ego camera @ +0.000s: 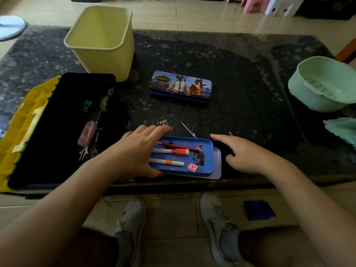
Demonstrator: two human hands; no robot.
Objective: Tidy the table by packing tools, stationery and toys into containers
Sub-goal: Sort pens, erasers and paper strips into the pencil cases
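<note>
Pencil tray [209, 147] at table's [240, 78] near edge, pens [173, 151] loose inside. L hand [138, 151] spread over tray's left end; R hand [248, 157] just right of tray, forefinger out, holding nothing. Prob. light, stiff, slippery: grip both short ends, keep level.

The dark speckled table [240, 83] carries a yellow bin [102, 41], black toolbox [57, 132], printed pencil tin [181, 86], blue tray [192, 173] and green bowl [317, 89].

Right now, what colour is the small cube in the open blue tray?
Pink. The cube in the blue tray shows best in the head view.
</note>
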